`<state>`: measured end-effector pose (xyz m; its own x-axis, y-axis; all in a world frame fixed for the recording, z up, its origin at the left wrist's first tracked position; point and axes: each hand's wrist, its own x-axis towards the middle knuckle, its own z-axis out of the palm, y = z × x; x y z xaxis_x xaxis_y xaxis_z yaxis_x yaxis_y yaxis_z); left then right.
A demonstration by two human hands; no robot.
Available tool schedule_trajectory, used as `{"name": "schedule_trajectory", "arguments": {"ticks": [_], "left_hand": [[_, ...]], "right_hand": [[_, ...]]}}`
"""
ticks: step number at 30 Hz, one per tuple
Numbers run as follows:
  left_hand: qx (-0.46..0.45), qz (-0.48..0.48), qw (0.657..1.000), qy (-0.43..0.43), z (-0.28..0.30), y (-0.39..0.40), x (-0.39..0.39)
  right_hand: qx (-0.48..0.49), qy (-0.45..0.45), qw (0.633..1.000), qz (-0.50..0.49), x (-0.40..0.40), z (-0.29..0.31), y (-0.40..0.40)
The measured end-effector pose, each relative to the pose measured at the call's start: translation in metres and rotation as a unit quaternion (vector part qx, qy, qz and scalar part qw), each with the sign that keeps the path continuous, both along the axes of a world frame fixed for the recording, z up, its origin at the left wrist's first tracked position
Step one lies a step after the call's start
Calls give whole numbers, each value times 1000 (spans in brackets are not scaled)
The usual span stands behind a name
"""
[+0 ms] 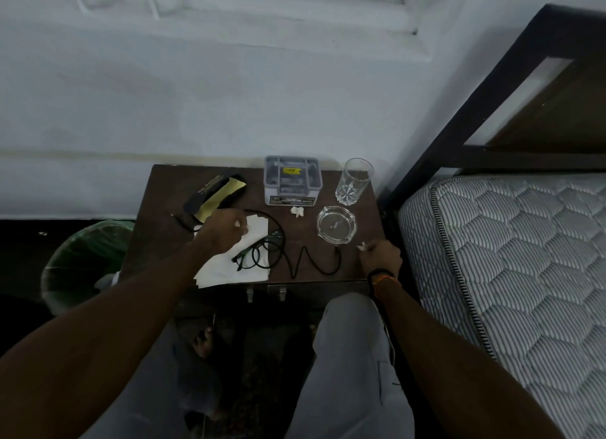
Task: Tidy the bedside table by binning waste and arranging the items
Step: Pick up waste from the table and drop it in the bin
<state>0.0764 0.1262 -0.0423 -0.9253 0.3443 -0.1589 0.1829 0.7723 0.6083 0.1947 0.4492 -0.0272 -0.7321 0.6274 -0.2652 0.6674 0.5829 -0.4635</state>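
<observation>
— Pinching scraps, both hands at once, is that it?

— Looks so. The right hand (382,254) sits just in front of the ashtray (336,223), fingers closed on a small white paper scrap (362,247) at the fingertips. The left hand (223,230), well left of the ashtray, pinches another white bit (238,223) over the tissue (236,258).

— Why two hands?

— My guess: the waste is scattered, so each hand takes what lies nearest. One more wad (297,211) lies loose just behind and left of the ashtray, in front of the grey box (292,181).

— And the bin?

— The bin (86,258) stands on the floor far left of the ashtray, beside the table (164,202), with a green liner. Handy for the left hand; the right would have to cross over.

— What stays?

— Probably the glasses (254,256), resting on the tissue left of the ashtray, and their case (213,192) further back-left, open. A black cable (308,261) snakes in front-left of the ashtray. The tumbler (353,181) stands just behind it, upright.

— Risk?

— Pulling the tissue would likely drag the glasses along; they want lifting first.
</observation>
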Motion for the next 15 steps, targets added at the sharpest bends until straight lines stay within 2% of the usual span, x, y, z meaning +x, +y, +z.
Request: {"name": "schedule_trajectory", "arguments": {"ticks": [4,7,11,15], "left_hand": [[44,42,998,-20,2,2,-2],[71,69,995,-8,5,10,-2],[73,76,994,24,10,21,-1],[121,93,988,21,9,25,-1]], "right_hand": [[-21,70,994,-78,-4,11,1],[-42,134,987,-72,-11,21,-5],[-30,159,986,34,-36,34,-30],[41,110,974,192,-65,34,-64]]}}
